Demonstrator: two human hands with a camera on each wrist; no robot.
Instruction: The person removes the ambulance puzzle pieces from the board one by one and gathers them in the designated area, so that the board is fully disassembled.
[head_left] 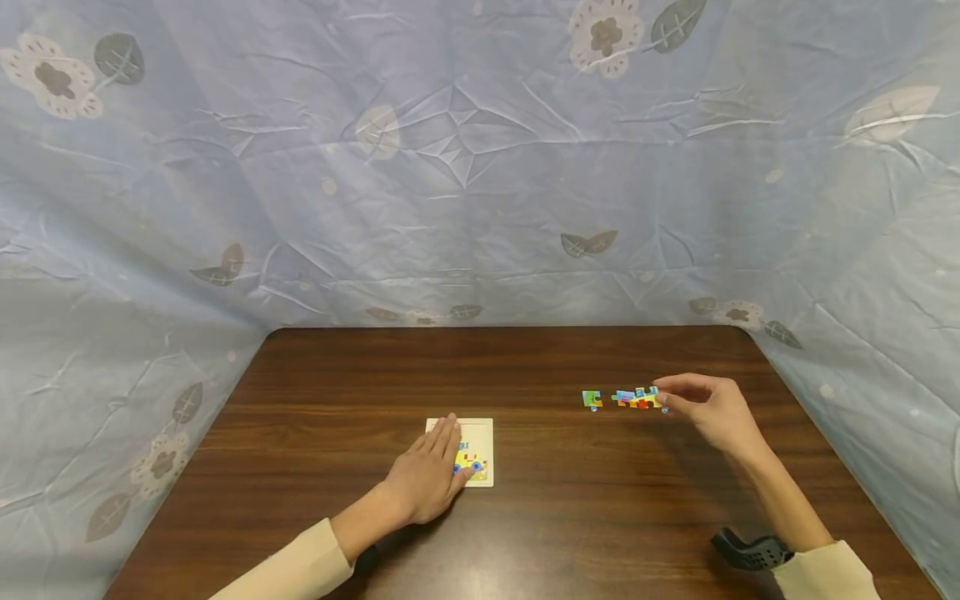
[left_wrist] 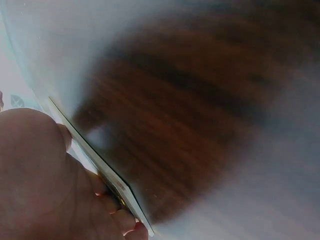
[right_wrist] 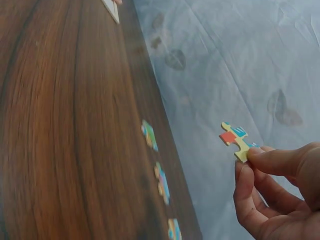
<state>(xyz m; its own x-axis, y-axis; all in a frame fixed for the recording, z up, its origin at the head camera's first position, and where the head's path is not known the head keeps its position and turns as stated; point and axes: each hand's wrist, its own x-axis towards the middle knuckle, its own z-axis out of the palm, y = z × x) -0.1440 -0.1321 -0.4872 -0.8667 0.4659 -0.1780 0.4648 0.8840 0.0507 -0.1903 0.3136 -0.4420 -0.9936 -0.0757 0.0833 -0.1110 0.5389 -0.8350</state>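
My left hand [head_left: 426,475] rests with straight fingers on a small cream puzzle board [head_left: 486,429] and covers its left part. Yellow, blue and red printing shows on the board's uncovered side. Off to the right, my right hand [head_left: 723,415] pinches a puzzle piece [right_wrist: 233,137] between thumb and fingers, above the table. That piece is yellow with red and blue parts. Below it, a green puzzle piece [right_wrist: 149,135], a blue and pink one [right_wrist: 162,184] and another piece [right_wrist: 174,229] lie in a row on the table.
The dark brown wooden table [head_left: 360,367] carries everything. Behind it and at both sides hangs a grey-blue cloth [head_left: 465,208] with flowers and leaves. A black curved device [head_left: 750,552] sits at my right wrist, beside the cream sleeve [head_left: 825,573].
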